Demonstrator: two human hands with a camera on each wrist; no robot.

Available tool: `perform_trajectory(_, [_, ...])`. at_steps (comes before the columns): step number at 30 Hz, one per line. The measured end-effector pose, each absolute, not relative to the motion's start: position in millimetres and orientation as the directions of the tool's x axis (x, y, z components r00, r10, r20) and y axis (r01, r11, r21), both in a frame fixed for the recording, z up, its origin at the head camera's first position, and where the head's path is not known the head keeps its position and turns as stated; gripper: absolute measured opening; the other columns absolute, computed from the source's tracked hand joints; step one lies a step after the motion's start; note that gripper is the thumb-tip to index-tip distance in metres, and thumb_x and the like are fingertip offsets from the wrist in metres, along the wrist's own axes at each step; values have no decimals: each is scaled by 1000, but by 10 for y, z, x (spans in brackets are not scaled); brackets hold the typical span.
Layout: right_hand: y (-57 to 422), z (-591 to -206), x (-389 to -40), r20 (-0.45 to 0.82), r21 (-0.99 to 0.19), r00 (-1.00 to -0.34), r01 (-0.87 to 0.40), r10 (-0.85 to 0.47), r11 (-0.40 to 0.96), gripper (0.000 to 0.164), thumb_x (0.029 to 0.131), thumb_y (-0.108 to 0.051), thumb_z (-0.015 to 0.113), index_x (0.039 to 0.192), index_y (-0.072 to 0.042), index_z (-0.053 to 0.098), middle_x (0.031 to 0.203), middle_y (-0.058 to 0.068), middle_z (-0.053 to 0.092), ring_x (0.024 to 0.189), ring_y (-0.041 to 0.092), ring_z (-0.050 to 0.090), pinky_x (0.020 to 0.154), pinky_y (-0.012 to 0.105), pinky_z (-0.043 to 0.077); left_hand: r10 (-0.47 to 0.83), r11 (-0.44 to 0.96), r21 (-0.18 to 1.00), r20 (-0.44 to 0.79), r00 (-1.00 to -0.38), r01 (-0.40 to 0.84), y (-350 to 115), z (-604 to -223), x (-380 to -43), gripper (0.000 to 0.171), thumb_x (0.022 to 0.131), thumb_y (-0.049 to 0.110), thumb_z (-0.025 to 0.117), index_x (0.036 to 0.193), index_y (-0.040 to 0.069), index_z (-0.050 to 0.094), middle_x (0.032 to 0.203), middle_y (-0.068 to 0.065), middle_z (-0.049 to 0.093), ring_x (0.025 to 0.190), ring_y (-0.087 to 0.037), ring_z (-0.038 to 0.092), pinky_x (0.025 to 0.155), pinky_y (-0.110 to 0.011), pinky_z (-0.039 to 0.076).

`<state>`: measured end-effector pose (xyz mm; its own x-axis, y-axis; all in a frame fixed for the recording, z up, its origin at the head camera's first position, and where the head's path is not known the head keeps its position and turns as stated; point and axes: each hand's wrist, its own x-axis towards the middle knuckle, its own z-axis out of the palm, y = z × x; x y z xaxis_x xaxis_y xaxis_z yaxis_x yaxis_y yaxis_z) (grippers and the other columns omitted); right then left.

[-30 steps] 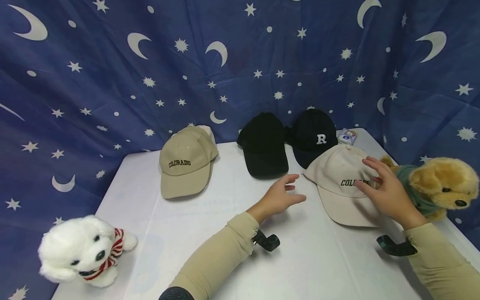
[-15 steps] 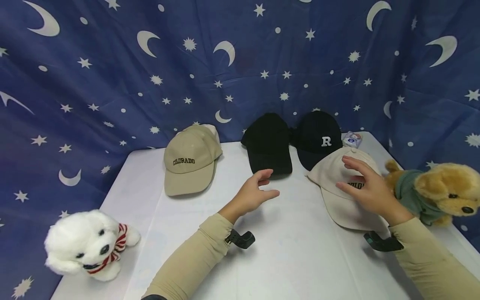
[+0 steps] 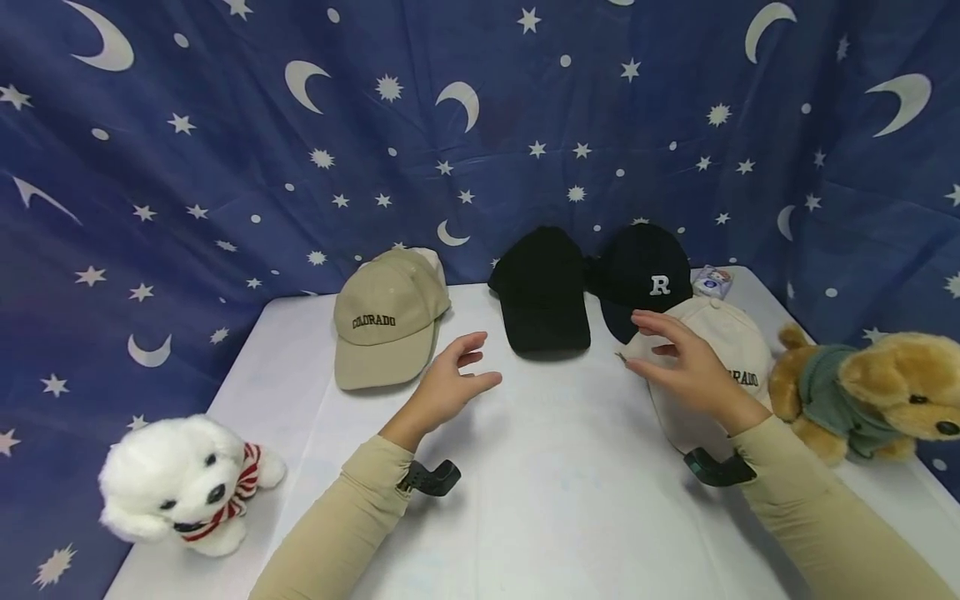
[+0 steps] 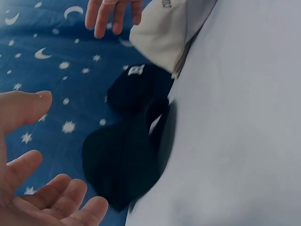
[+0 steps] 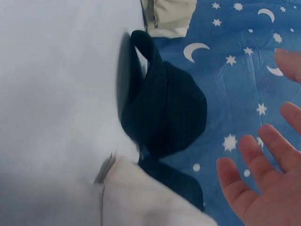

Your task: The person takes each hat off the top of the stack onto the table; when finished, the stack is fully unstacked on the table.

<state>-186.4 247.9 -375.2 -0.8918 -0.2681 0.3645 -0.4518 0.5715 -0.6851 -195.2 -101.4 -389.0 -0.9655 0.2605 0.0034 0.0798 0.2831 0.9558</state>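
Note:
My left hand (image 3: pixel 447 385) hovers over the white table, just right of a khaki cap (image 3: pixel 384 321) lettered COLORADO. Its fingers are spread and relaxed, and nothing is in them. My right hand (image 3: pixel 690 367) hangs in front of a cream cap (image 3: pixel 731 337), hiding part of its lettering; it too holds nothing. Between the hands, toward the back, sits a plain black cap (image 3: pixel 546 292). A dark navy cap (image 3: pixel 637 267) with a white R stands beside it, partly behind the cream one. In the left wrist view, the black cap (image 4: pixel 122 160) lies beyond my left fingers (image 4: pixel 70 197).
A white plush dog (image 3: pixel 168 483) with a striped scarf sits at the table's left edge. At the right edge is a tan plush dog (image 3: pixel 862 392) in a green top. A small printed packet (image 3: pixel 712 282) lies at the back right corner. A starry blue curtain (image 3: pixel 517 100) hangs behind.
Both hands have moved left across the table, the left one from near the black cap toward the khaki cap. The view has shifted slightly. The caps and plush dogs keep their places.

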Motion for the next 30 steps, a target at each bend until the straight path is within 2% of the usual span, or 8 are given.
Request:
perform_trajectory(5, [2302, -3763, -1967, 342, -707, -895, -446, -286, 548, 59, 88, -8, 76, 141, 3, 51, 145, 17, 48, 123, 34, 50, 90, 17, 43, 205, 309, 949, -7, -979, 58, -1286, -3874, -1928, 70, 88, 16, 76, 149, 6, 44, 152, -9, 43, 137, -28, 43, 104, -45, 44])
perform_trajectory(11, [2081, -3789, -2096, 326, -737, -885, -458, -332, 497, 56, 89, -8, 76, 139, 3, 53, 142, 16, 50, 120, 33, 52, 94, 46, 48, 116, 341, 940, -27, -993, 15, -1611, -3874, -1889, 70, 90, 14, 75, 150, 3, 40, 153, -13, 40, 139, -30, 40, 106, -44, 42])
perform_trajectory(13, [2007, -3802, -2133, 309, -744, -884, -454, -350, 489, 56, 90, -10, 76, 139, 2, 53, 142, 16, 50, 121, 33, 51, 94, 51, 46, 89, 328, 945, -31, -996, 0, -1725, -3886, -1884, 70, 90, 12, 74, 150, 1, 38, 154, -15, 38, 140, -31, 39, 107, -45, 41])
perform_trajectory(19, [1767, -3881, -2229, 278, -755, -881, -446, -382, 481, 57, 90, -14, 77, 140, -2, 54, 145, 13, 49, 122, 32, 52, 94, 51, 47, -3, 287, 958, -21, -1000, -21, -2071, -3928, -1908, 69, 94, 10, 69, 151, -3, 33, 156, -19, 34, 142, -34, 35, 111, -44, 36])
perform_trajectory(26, [1455, -3982, -2361, 228, -792, -888, -408, -400, 454, 57, 91, -17, 76, 141, -2, 52, 145, 13, 48, 123, 32, 51, 97, 51, 46, -169, 351, 929, -61, -984, -118, -2388, -4053, -1983, 70, 95, 17, 69, 153, 1, 33, 157, -18, 32, 144, -34, 30, 114, -44, 30])
perform_trajectory(30, [1294, -4008, -2412, 213, -801, -892, -393, -400, 451, 57, 91, -20, 75, 141, -4, 53, 146, 12, 48, 123, 32, 51, 98, 52, 45, -223, 324, 933, -81, -971, -153, -2511, -4152, -2035, 71, 95, 16, 69, 153, 0, 32, 157, -18, 31, 144, -34, 29, 113, -44, 31])
